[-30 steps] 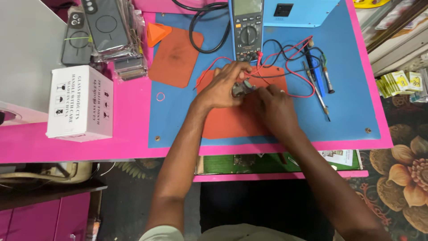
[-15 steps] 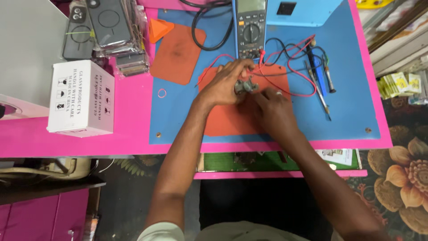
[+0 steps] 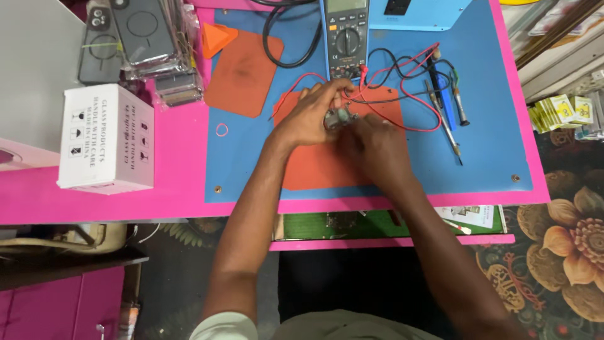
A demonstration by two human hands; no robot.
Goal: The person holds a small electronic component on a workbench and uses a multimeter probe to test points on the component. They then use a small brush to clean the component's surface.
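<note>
Centre of frame, both hands meet over the orange mat (image 3: 321,167) on the blue work mat (image 3: 491,151). Left hand (image 3: 308,116) and right hand (image 3: 371,148) pinch a small metallic part (image 3: 336,118) between fingertips — narrow grip, part just above the orange mat. Multimeter (image 3: 345,38) sits top centre w/ red and black leads (image 3: 409,88) trailing right — tools (image 3: 447,107) beside. White box (image 3: 107,138) at left.
</note>
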